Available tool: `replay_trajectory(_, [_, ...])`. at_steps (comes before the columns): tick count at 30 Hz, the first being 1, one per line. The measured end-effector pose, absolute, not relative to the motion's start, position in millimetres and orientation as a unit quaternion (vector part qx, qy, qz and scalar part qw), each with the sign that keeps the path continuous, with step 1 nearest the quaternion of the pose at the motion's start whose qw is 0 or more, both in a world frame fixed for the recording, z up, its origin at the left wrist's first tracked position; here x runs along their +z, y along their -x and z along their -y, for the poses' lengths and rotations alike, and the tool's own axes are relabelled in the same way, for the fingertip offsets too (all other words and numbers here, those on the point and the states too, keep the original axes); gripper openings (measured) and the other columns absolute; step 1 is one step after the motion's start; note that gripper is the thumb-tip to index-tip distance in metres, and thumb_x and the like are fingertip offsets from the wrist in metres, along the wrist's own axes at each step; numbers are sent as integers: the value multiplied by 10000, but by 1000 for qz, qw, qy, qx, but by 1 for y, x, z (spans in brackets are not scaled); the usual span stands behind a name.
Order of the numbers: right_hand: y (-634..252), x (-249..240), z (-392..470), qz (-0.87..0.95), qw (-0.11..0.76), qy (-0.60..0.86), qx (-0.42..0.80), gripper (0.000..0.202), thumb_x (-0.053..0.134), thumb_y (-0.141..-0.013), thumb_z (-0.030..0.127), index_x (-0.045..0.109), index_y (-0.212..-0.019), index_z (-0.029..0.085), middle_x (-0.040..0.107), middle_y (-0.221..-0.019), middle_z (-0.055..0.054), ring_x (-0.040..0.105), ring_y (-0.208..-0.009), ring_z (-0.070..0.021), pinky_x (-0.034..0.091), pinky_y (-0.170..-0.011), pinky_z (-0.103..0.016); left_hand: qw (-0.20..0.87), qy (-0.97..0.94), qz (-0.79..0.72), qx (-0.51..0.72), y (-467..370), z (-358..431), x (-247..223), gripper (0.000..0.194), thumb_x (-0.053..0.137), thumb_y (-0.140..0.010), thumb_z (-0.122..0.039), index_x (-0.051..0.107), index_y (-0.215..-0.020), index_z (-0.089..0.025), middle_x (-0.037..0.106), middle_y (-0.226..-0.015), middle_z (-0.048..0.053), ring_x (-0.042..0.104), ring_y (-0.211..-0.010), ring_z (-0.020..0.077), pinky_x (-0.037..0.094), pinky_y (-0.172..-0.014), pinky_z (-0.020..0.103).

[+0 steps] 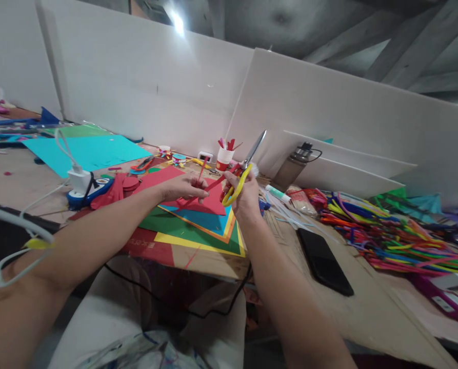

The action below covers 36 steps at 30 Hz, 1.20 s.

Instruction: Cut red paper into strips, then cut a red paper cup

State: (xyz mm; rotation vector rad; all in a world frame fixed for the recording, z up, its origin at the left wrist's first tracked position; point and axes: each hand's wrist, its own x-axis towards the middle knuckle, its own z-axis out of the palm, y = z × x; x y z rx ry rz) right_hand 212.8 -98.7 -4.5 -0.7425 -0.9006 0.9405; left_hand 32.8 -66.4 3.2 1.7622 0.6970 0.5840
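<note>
My right hand (246, 197) is wrapped around scissors (235, 190) with yellow handles, their metal blades pointing up and away. A thin red paper strip (218, 189) runs from the fingers of this hand towards my left hand. My left hand (185, 187) is closed, its fingers pinching a narrow red paper strip that sticks up above them. Whether these are one strip or two I cannot tell. Beneath both hands lies red paper (213, 202) on top of blue, orange, green and yellow sheets (201, 243).
A paper cup (224, 158) with red pieces stands behind the hands, beside a bottle (292, 166). A black phone (324, 261), a glue stick (277, 193) and many pipe cleaners (401, 236) lie right. At left are cyan paper (94, 151) and a power strip (86, 193) with a white plug.
</note>
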Motion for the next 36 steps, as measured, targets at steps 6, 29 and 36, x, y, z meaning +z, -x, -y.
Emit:
replay_trajectory(6, [-216, -4, 96, 397, 750, 331, 414, 474, 797, -562, 209, 505, -935, 220, 575, -684, 86, 557, -513, -66, 470, -443, -176, 541, -718, -291, 328, -20, 46, 0, 238, 716, -742, -345, 660, -686, -120, 617, -619, 48, 386, -454, 40, 241, -410, 184])
replay_trajectory(29, [-215, -7, 94, 252, 807, 286, 451, 521, 815, -596, 184, 405, -914, 240, 595, -636, 110, 635, -574, -79, 546, -569, -189, 649, -506, -273, 499, -45, 53, -13, 370, 719, -745, -434, 566, -619, -121, 520, -559, -7, 341, -386, 16, 199, -351, 161])
replay_trajectory(36, [-203, -12, 99, 314, 784, 286, 453, 519, 831, -590, 257, 438, -928, 236, 608, -660, 96, 634, -577, -93, 560, -592, -232, 646, -569, -327, 391, -55, 63, -20, 416, 730, -726, -479, 720, -919, -111, 644, -801, 75, 297, -413, 2, 156, -343, 161])
